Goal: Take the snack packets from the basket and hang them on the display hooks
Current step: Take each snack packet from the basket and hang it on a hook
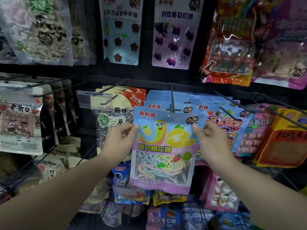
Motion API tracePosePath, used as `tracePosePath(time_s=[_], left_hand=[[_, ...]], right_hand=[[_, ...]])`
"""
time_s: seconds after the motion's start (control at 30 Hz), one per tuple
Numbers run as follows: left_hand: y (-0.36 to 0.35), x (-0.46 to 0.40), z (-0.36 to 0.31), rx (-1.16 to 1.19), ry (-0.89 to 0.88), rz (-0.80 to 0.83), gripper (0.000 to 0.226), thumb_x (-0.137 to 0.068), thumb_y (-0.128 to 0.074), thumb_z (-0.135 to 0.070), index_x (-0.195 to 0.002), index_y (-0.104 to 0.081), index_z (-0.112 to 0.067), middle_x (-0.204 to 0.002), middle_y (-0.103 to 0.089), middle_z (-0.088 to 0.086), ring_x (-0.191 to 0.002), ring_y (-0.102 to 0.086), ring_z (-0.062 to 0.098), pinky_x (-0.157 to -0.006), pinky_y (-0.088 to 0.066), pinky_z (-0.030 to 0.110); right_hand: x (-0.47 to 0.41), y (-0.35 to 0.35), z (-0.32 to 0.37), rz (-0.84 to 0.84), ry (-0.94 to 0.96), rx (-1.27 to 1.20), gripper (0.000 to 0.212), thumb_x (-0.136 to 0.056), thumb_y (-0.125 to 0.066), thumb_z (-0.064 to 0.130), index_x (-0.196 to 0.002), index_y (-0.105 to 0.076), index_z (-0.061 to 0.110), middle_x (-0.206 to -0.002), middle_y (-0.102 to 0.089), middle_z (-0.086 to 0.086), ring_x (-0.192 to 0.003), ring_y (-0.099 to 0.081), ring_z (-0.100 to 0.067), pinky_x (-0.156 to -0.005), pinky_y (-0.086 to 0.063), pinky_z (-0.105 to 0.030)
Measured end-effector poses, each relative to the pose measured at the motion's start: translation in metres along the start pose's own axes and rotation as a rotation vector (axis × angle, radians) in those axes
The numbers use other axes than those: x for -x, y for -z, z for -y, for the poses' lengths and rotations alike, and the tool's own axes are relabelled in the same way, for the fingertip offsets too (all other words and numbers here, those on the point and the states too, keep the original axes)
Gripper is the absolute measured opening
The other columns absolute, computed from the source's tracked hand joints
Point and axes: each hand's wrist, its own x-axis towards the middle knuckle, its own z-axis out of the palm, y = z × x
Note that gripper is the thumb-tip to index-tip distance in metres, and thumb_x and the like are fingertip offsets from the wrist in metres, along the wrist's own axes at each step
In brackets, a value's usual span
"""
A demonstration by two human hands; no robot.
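I hold a blue and pink candy packet upright in front of the rack, with a yellow worm and lemon printed on it. My left hand pinches its upper left edge. My right hand pinches its upper right edge. The packet's small hang hole sits just below the tip of a black display hook that points toward me. Several matching blue packets hang on that hook behind the held one. The basket is not in view.
Neighbouring hooks carry sunflower seed bags on the left and fruit candy packets and orange packs on the right. A clear price tag holder juts out at the left. More packets hang on rows above and below.
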Motion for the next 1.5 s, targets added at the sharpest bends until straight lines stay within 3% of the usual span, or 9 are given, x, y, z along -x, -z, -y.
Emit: tracePosePath(time_s=[0.13,0.33,0.4,0.5,0.73,1.13,1.2,1.3,1.5], left_hand=[[-0.003,0.004,-0.002,0.049,0.027,0.032,0.048,-0.084,-0.051,-0.058,-0.072,-0.064,-0.014,-0.078,-0.059,0.029,-0.069,-0.059,0.044,-0.069,-0.054,0.053],[-0.002,0.007,-0.001,0.032,0.038,0.027,0.042,-0.087,-0.054,-0.049,-0.069,-0.066,-0.014,-0.078,-0.06,0.03,-0.058,-0.051,0.034,-0.057,-0.046,0.041],[-0.002,0.004,-0.003,0.019,0.057,0.018,0.044,-0.084,-0.053,-0.054,-0.071,-0.068,-0.014,-0.078,-0.064,0.028,-0.062,-0.057,0.042,-0.059,-0.051,0.047],[-0.005,-0.004,-0.003,-0.082,0.033,0.003,0.04,-0.094,-0.054,-0.039,-0.071,-0.067,-0.009,-0.071,-0.062,0.026,-0.055,-0.047,0.023,-0.055,-0.038,0.031],[-0.018,-0.025,0.005,-0.228,0.075,-0.024,0.043,-0.09,-0.048,-0.052,-0.077,-0.071,-0.019,-0.066,-0.069,0.009,-0.066,-0.064,0.031,-0.061,-0.05,0.036],[-0.037,-0.029,0.012,-0.471,-0.001,-0.089,0.03,-0.101,-0.04,-0.036,-0.096,-0.062,-0.015,-0.073,-0.063,0.008,-0.061,-0.056,0.027,-0.053,-0.041,0.031],[-0.037,-0.019,0.014,-0.598,-0.035,-0.089,0.024,-0.1,-0.042,-0.036,-0.102,-0.058,-0.019,-0.076,-0.065,0.001,-0.062,-0.058,0.026,-0.054,-0.046,0.033],[-0.036,0.0,0.018,-0.694,-0.06,-0.063,0.024,-0.098,-0.044,-0.042,-0.106,-0.057,-0.024,-0.079,-0.064,-0.009,-0.066,-0.059,0.021,-0.052,-0.045,0.028],[-0.031,0.062,0.035,-0.93,-0.217,0.057,0.02,-0.091,-0.057,-0.042,-0.088,-0.067,-0.025,-0.074,-0.068,-0.004,-0.06,-0.064,0.026,-0.044,-0.031,0.02]], right_hand=[[0.002,0.002,-0.005,0.001,-0.013,-0.053,0.041,-0.095,-0.054,0.029,-0.082,-0.042,-0.008,-0.07,-0.038,-0.013,-0.067,-0.037,-0.024,-0.063,-0.033,-0.034],[0.001,0.002,-0.012,-0.006,-0.017,-0.071,0.038,-0.095,-0.054,0.031,-0.09,-0.052,-0.006,-0.074,-0.047,-0.024,-0.07,-0.046,-0.023,-0.062,-0.038,-0.033],[-0.002,0.001,-0.011,-0.009,-0.029,-0.069,0.03,-0.096,-0.053,0.03,-0.087,-0.057,0.002,-0.073,-0.055,-0.019,-0.07,-0.053,-0.025,-0.061,-0.044,-0.035],[-0.012,-0.002,-0.01,-0.031,-0.053,-0.06,0.023,-0.097,-0.052,0.029,-0.083,-0.06,0.012,-0.075,-0.064,-0.007,-0.07,-0.059,-0.022,-0.062,-0.046,-0.032],[-0.044,-0.012,-0.021,-0.082,-0.074,0.04,0.035,-0.097,-0.052,0.026,-0.063,-0.043,0.023,-0.058,-0.042,0.004,-0.054,-0.04,-0.015,-0.051,-0.028,-0.027],[-0.053,-0.017,-0.044,-0.068,0.066,0.193,0.029,-0.097,-0.051,0.03,-0.076,-0.037,0.015,-0.062,-0.035,0.002,-0.055,-0.033,-0.017,-0.058,-0.027,-0.031],[-0.044,-0.012,-0.047,-0.034,0.075,0.28,0.012,-0.096,-0.055,0.023,-0.099,-0.046,0.015,-0.071,-0.046,0.006,-0.069,-0.05,-0.018,-0.066,-0.038,-0.033],[-0.025,-0.002,-0.057,-0.012,0.105,0.437,0.04,-0.093,-0.058,0.015,-0.127,-0.042,0.005,-0.109,-0.056,-0.007,-0.105,-0.056,-0.027,-0.083,-0.046,-0.035],[0.048,0.02,-0.103,0.301,0.278,1.003,0.028,-0.099,-0.043,0.026,-0.123,-0.048,0.014,-0.119,-0.053,-0.004,-0.109,-0.05,-0.025,-0.077,-0.044,-0.034]])
